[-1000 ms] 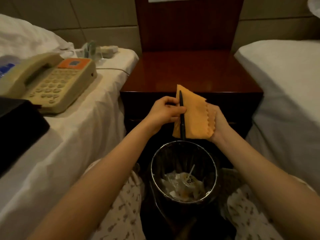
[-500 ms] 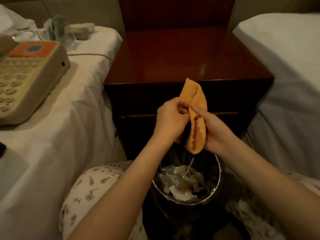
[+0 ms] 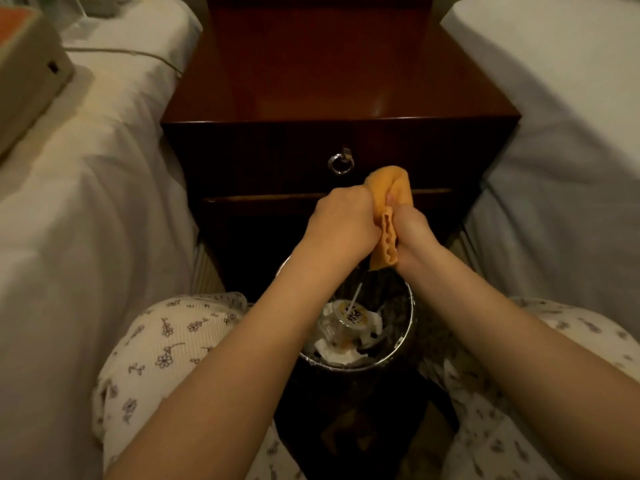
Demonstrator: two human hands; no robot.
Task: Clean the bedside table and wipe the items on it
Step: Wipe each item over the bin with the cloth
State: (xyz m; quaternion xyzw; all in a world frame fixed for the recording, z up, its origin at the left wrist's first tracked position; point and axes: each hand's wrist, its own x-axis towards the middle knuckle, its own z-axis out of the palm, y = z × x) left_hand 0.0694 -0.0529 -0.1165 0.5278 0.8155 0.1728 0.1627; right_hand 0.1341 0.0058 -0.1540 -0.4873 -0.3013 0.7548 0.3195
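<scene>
Over the bin, my two hands meet around an orange cloth. My right hand grips the cloth, whose folded top sticks up above both fists and whose scalloped edge hangs down between them. Curled into a fist, my left hand presses into the fold from the left. The black pen it held a moment ago is hidden inside the fist and the cloth. Behind my hands stands the dark red bedside table, its glossy top bare.
A ring handle hangs on the table's drawer front. A metal waste bin with paper and a plastic cup stands between my knees. A beige telephone lies on the left bed. The right bed flanks the table.
The cloth went from spread flat behind the pen to folded round it. Both hands closed together and dropped lower over the bin. My view tilted down and moved closer.
</scene>
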